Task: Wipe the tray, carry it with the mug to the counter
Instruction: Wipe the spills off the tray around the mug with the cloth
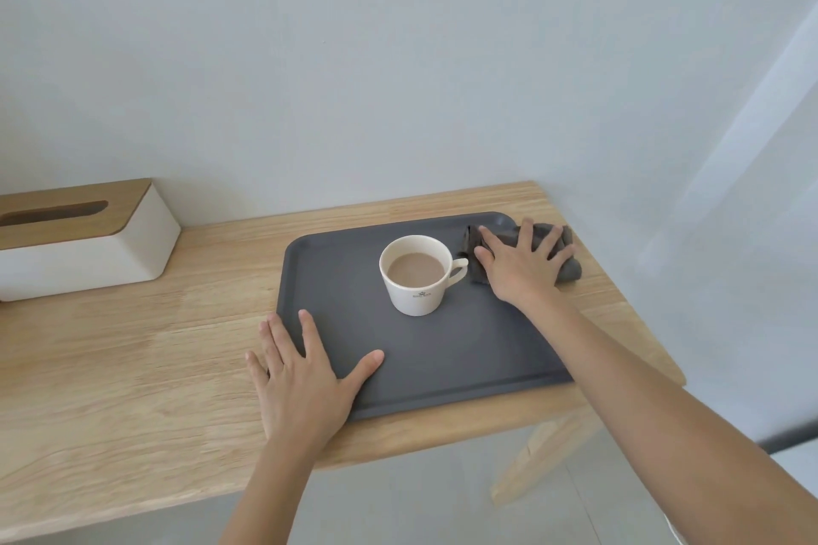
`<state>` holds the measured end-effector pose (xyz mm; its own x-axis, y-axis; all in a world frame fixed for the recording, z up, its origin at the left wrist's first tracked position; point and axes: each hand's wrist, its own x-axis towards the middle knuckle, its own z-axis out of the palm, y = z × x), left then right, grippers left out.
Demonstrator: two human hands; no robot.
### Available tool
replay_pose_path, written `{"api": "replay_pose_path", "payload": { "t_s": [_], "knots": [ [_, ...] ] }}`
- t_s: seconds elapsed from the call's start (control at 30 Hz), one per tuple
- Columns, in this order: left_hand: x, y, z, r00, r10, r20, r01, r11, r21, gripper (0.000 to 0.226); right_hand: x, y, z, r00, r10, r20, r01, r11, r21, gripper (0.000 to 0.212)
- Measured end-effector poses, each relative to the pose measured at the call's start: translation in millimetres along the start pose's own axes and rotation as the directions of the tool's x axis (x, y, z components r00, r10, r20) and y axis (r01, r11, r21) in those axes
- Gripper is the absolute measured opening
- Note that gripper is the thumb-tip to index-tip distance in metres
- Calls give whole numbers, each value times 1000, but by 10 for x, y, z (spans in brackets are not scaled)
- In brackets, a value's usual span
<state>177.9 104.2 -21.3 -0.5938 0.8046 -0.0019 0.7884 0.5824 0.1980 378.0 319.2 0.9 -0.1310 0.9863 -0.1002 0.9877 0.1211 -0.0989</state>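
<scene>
Forearms come in from the bottom of the frame, bare, one on each side. The left hand (305,381) lies flat with fingers spread on the lower left corner of the dark gray tray (442,350), palm half on the wooden counter (133,367) and thumb stretched out across the tray's surface. It's pressing down, not gripping anything.

The tray sits flat on the counter in the middle right of the frame, close to the counter's front edge. A white mug (418,274) stands upright on it, a bit above the tray's center, handle pointing right, filled with a light brown milky drink. There's a small printed logo on its side, too small to read.

Further up, the right hand (522,263) is splayed wide and pressed palm-down on a crumpled gray cloth (569,266) at the tray's upper right corner. The cloth hangs partly off the tray rim onto the counter. The hand is just right of the mug handle, not touching it.

At the far left, against the pale wall, sits a white tissue box (88,252) with a wooden lid.
</scene>
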Motion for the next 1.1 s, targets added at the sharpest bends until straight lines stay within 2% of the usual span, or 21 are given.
{"api": "replay_pose_path", "payload": {
  "t_s": [0.2,0.4,0.8,0.9,1.1],
  "knots": [
    [3,10,8,999,-31,-27,32,999,9,122,-254,113,5,998,-60,25,60,998,17,50],
    [19,15,44,998,-34,-49,34,999,11,122,-1040,406,96,999,-46,-2,45,992,-118,50],
    [7,18,4,999,-28,-27,27,1000,-10,120,338,-145,-3,999,-30,27,30,999,-24,52],
    [13,30,-4,999,-43,-22,43,999,3,119,121,-41,-7,996,-85,38,86,996,-13,53],
    [-2,55,2,998,-49,-40,49,999,6,116,-884,336,63,991,-123,45,126,991,-55,52]
  ]
}}
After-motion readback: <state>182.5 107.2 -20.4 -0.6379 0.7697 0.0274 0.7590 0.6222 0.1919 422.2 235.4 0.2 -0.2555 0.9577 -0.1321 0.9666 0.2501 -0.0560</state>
